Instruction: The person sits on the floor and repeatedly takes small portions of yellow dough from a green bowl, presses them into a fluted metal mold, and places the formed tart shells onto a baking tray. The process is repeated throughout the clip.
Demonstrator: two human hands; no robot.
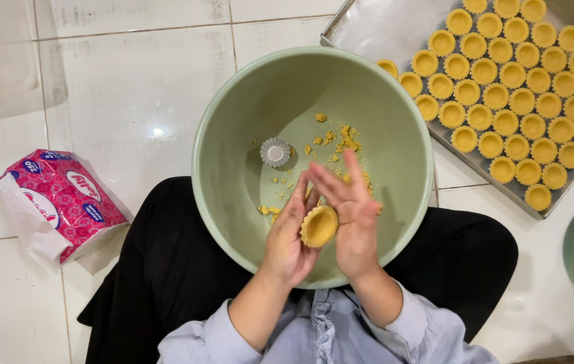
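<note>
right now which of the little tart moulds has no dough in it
The silver fluted mould lying alone inside the green bowl. It is bare metal, while the tray's moulds and the one in the hands hold yellow dough.

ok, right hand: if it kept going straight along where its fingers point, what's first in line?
The right hand points up the picture and a little left, across the green bowl. First in that line are likely the loose dough crumbs on the bowl floor, then the far wall. Its height above them is unclear.
</note>
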